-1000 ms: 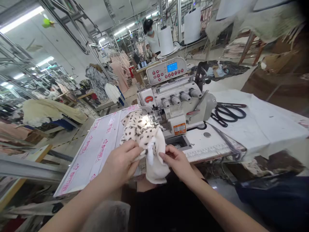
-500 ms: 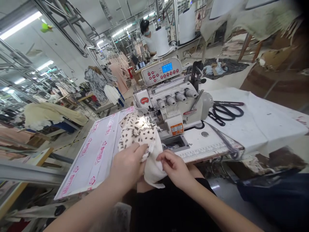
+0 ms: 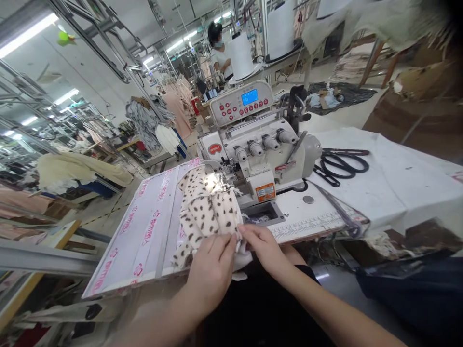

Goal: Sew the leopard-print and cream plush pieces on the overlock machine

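Note:
A cream fabric piece (image 3: 206, 212) with dark spots lies on the left of the sewing table, its far end under the lit presser foot area of a white overlock sewing machine (image 3: 264, 154). My left hand (image 3: 213, 265) pinches the fabric's near right edge. Close beside it, my right hand (image 3: 262, 246) grips the same edge between thumb and fingers. The two sets of fingertips nearly meet. Part of the plain white underside hangs below my hands over the table's front edge.
Black-handled scissors (image 3: 343, 166) lie on the white cover right of the machine. Thread cones (image 3: 241, 55) stand behind it. A printed ruler strip (image 3: 311, 226) runs along the front edge. A person (image 3: 220, 53) is in the background, near hanging garments.
My left hand has moved right and nearer to me, turning the fabric's spotted side up and spreading it flatter. My right hand has shifted slightly and now holds the edge beside it.

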The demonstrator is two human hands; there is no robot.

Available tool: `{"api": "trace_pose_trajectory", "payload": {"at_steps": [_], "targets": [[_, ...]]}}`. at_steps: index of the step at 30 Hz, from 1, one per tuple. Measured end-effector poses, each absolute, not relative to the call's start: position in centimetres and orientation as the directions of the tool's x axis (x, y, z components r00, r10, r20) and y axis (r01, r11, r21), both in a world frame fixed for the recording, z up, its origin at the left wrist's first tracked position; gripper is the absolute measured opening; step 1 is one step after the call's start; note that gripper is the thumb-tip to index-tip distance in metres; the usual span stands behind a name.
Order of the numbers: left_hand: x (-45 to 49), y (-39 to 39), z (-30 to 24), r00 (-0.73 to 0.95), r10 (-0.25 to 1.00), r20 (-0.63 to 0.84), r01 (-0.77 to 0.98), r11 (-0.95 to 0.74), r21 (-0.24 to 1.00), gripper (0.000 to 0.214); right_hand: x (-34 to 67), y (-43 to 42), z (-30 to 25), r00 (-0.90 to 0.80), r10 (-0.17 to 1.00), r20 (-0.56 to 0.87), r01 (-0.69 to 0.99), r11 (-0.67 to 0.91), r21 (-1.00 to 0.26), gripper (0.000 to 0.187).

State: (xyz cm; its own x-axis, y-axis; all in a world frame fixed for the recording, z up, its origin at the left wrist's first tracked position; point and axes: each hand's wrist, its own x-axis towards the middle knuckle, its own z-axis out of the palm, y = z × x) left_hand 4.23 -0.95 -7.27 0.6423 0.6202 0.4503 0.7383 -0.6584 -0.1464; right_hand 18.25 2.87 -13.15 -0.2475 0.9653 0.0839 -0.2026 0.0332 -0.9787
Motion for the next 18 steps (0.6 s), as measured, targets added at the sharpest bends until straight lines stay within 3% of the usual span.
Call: {"api": "trace_pose_trajectory", "payload": {"at_steps": [5, 10, 18], "targets": [[4.3, 0.1, -5.1, 0.559, 0.699, 0.447, 0.717, -0.677, 0.163, 0.018, 18.3, 3.0, -12.7, -0.315, 0.940, 0.131, -0.096, 0.106, -0.990, 0.034], [4.2, 3.7, -3.8, 0.476, 0.796, 0.374, 0.832, -0.546, 0.103, 0.025, 18.9, 2.4, -11.8, -0.344, 0.925, 0.159, -0.089, 0.136, -0.987, 0.034], [3.5, 4.7, -4.7, 0.499, 0.798, 0.338, 0.820, -0.561, 0.116, 0.029, 19.2, 2.9, -12.1, -0.353, 0.913, 0.205, -0.008, 0.216, -0.976, 0.032]]}}
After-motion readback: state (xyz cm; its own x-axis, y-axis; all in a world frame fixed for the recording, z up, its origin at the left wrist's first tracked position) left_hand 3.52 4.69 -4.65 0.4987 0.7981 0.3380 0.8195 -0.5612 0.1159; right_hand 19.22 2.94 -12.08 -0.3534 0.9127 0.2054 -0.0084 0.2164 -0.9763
